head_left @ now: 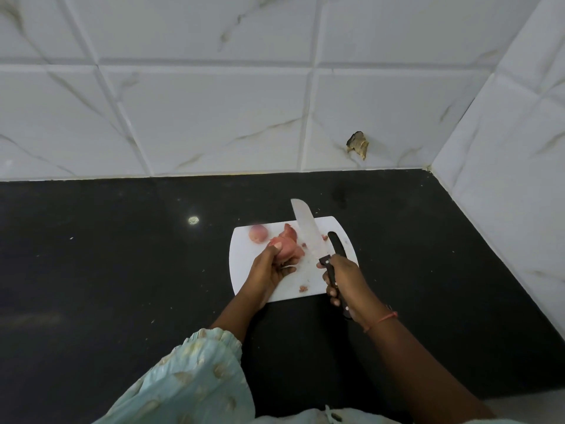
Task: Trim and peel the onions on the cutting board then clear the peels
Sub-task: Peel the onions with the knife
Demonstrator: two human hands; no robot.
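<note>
Left hand (pixel 269 267) curls around an onion (pixel 286 250) on the cutting board (pixel 244 261); right hand (pixel 342 278) grips a knife (pixel 308 232) just beside it; best keep fingertips tucked, peel away from the blade.

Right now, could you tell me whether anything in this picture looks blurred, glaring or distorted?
Head view: the far onion looks softly blurred; a small glare spot shines on the dark counter; the wide lens bows the wall tile lines; the knife looks sharp.
</note>
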